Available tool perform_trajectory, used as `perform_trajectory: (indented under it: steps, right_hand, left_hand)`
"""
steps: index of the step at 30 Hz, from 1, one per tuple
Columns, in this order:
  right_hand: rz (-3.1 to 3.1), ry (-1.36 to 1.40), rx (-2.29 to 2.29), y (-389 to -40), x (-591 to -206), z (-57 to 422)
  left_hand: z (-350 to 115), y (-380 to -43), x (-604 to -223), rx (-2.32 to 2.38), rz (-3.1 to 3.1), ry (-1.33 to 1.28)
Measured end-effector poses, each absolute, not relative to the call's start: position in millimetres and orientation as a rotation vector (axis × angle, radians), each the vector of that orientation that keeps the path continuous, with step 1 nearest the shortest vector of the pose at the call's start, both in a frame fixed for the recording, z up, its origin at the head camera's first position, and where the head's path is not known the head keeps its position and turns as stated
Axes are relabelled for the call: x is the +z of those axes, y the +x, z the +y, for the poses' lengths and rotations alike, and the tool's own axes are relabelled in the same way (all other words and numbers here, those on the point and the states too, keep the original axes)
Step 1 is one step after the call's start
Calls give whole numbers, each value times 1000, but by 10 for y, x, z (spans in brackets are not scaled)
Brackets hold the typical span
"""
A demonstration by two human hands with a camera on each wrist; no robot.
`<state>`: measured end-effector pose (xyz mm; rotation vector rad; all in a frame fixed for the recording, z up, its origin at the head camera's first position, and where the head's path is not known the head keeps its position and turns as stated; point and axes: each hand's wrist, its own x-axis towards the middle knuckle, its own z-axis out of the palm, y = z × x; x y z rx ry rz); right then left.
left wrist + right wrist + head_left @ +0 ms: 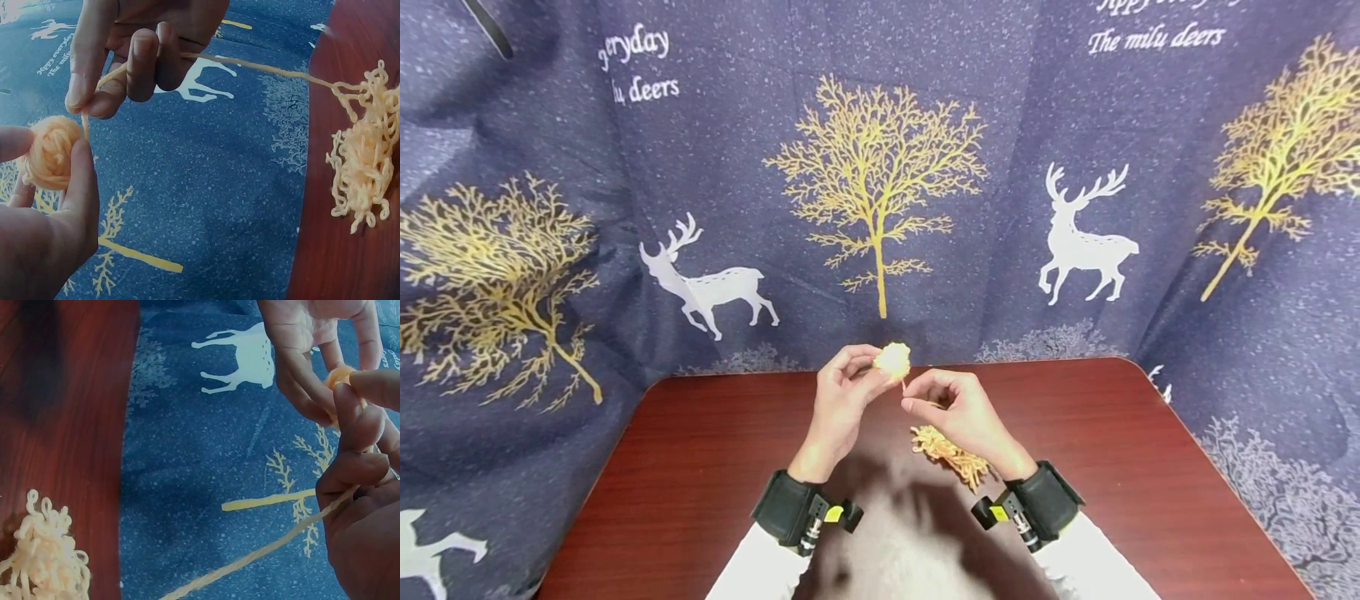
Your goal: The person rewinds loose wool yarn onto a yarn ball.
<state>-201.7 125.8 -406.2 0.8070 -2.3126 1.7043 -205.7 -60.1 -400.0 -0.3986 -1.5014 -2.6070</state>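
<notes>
A small ball of pale yellow-orange yarn (53, 150) is pinched between the thumb and fingers of my left hand (841, 400), above the table. Just right of it, my right hand (958, 408) pinches the yarn strand (275, 70) between thumb and forefinger. That strand passes under the right hand's curled fingers and runs down to a loose heap of yarn (951, 454) on the table. In the right wrist view the ball is mostly hidden behind fingers.
The reddish-brown table (700, 467) has rounded far corners. Behind it hangs a dark blue cloth (925, 292) printed with deer and golden trees. Each wrist wears a black strap (786, 508) with a small camera.
</notes>
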Motion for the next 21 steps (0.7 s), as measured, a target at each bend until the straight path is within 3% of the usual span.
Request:
perform_trajectory:
  steps: [6, 13, 21]
  right_hand:
    - [-2319, 835, 1697, -1993, -4073, 1246]
    - [-2336, 855, 1660, -1965, -4022, 1255]
    - [-2320, 838, 1629, -2045, -3941, 1343]
  left_hand:
    - [-589, -2048, -4002, -2558, -1547, -375]
    - [-597, -2079, -4116, -2059, -1899, -436]
    - [-678, -2047, -4176, -1882, -2183, -666]
